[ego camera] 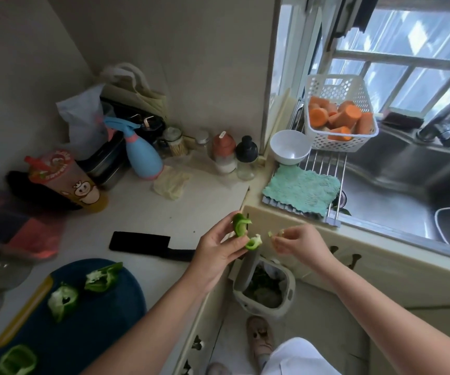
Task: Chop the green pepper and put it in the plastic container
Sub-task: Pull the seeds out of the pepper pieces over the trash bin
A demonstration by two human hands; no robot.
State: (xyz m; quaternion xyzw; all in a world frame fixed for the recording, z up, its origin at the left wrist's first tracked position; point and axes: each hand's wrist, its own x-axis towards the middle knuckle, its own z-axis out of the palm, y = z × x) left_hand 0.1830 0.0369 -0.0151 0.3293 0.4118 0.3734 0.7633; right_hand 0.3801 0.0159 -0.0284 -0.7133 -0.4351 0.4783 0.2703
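The left hand (pixel 218 247) grips a curled piece of green pepper (pixel 242 231) between thumb and fingers. It holds the piece in the air just off the counter's corner, over the bin on the floor. The piece is glossy green on the outside, with pale whitish pith along its lower torn edge. The right hand (pixel 301 243) is just to the right of the piece and apart from it. It pinches a small pale scrap (pixel 274 234) between thumb and fingertips; whether that is pith or seed I cannot tell.

Three more cut pepper pieces lie on the dark blue cutting board (pixel 88 334) at the near left. Two of them (pixel 102 277) (pixel 63 300) lie hollow side up with white ribs showing, and a third (pixel 15 361) sits at the nearest edge. A black cleaver (pixel 142 243) lies flat on the counter between the board and the left hand.

The waste bin (pixel 261 312) below the hands has its lid tipped up and holds dark green scraps. Far to the right, a white plastic basket (pixel 334 89) sits on the wire rack (pixel 324 161) across the left end of the sink (pixel 408 185). It holds thick orange carrot chunks (pixel 340 117). A white bowl (pixel 290 147) stands just left of the basket, and a teal cloth (pixel 302 190) lies on the rack nearer to me
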